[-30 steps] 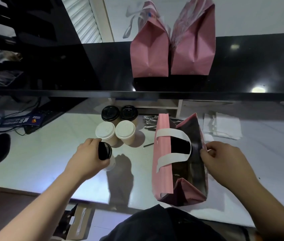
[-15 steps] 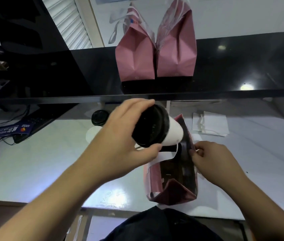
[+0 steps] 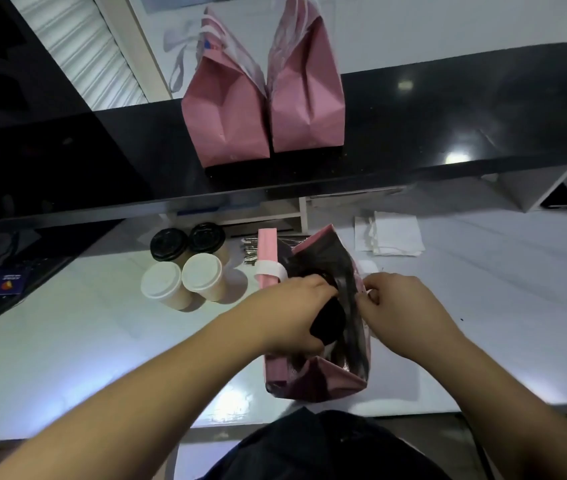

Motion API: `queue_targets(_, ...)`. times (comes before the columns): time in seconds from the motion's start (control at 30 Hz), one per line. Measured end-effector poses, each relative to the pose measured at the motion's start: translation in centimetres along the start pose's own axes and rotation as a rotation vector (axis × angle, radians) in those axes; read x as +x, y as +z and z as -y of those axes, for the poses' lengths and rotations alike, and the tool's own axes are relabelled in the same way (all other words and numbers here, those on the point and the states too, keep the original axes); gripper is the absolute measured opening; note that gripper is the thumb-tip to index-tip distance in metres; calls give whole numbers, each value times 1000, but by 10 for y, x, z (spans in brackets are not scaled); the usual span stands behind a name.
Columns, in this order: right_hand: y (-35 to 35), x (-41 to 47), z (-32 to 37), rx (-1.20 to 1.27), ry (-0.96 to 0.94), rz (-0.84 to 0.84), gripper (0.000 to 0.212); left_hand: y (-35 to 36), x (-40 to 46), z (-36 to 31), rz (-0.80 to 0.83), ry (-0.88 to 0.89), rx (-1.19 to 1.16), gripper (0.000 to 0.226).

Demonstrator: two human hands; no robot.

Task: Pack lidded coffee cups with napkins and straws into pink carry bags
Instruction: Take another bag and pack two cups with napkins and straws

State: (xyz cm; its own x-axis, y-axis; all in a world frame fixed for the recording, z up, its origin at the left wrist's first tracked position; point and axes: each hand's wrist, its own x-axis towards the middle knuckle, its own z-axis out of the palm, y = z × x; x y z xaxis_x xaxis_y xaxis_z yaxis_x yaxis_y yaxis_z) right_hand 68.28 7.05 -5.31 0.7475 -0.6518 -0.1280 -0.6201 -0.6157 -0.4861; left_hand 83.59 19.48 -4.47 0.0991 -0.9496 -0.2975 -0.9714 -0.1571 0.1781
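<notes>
Left hand was right at the mouth of the open pink bag, fingers curled round a black-lidded cup, and the cup sat tilted, down between the bag's walls with only its dark lid showing. Right hand was on the other side, thumb and fingertips pinching the bag's right-hand edge at the rim, so that wall stood out from the cup. The bag's white handle looped over the left wall, just beyond the left knuckles. The bag itself stood on the white counter, close to the near edge, in front of the person's dark top.

Out to the left, four more cups waited in a tight square: two white-lidded cups nearer, two black-lidded ones behind them, all upright and touching or nearly so. Just beside the bag's far end lay a bundle of wrapped straws, partly hidden by the bag. Off to the right, well apart from the hands, a loose stack of white napkins lay flat on the counter.

Above it all, on the glossy black shelf, two pink bags stood side by side, touching, tops pinched together. A keyboard edged in at far left, under the shelf.
</notes>
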Motion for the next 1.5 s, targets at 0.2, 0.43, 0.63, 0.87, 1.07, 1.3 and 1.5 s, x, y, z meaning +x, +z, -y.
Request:
queue_targets(0.2, -1, 0, -2, 21, -7, -7, 32, 32, 18, -4, 22, 7, 90, 75)
queue_targets(0.43, 0, -2, -2, 60, -20, -15, 31, 47, 22, 0, 3, 37, 85, 83)
queue_targets(0.63, 0, -2, -2, 56, -23, -29, 33, 54, 17, 8, 4, 61, 50, 78)
queue_targets(0.87, 1, -2, -3, 58, -23, -24, 32, 53, 11, 18, 6, 100, 18, 73)
queue_targets(1.07, 1, 2, -2, 40, -3, -29, 32, 56, 13, 16, 19, 161, 87, 72)
queue_targets(1.3, 2, 5, 5, 30, 67, -2, 24, 64, 23, 12, 55, 168, 168, 50)
queue_targets(1.5, 9, 8, 13, -9, 128, 33, 29, 62, 30, 15, 70, 196, 146, 45)
